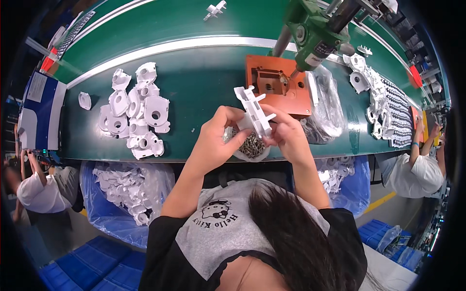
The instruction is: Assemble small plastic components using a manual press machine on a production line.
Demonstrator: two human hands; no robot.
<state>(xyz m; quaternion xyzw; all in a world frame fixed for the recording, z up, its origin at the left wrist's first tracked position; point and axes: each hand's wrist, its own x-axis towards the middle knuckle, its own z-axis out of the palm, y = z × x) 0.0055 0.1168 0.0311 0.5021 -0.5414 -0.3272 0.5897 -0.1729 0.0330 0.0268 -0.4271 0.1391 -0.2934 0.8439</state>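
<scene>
Between my two hands I hold a white plastic part [255, 110] with pegs and slots, raised over the bench's front edge. My left hand [222, 131] pinches its left side with thumb and fingers. On the lower right side of the part, the fingers of my right hand [287, 133] are closed. Below the part, partly hidden by it and by my hands, sits a bag of small metal pins or screws [252, 147]. Just beyond my hands stands an orange press base [286, 99] with a metal fixture [272, 82] on top.
A green press head [315, 34] overhangs the base. White plastic housings [138, 109] lie piled at left, more [371, 87] at right. A clear plastic bag [327, 104] lies beside the base. Blue-lined bins [121, 213] of white parts stand below the bench. Co-workers [420, 169] sit at both sides.
</scene>
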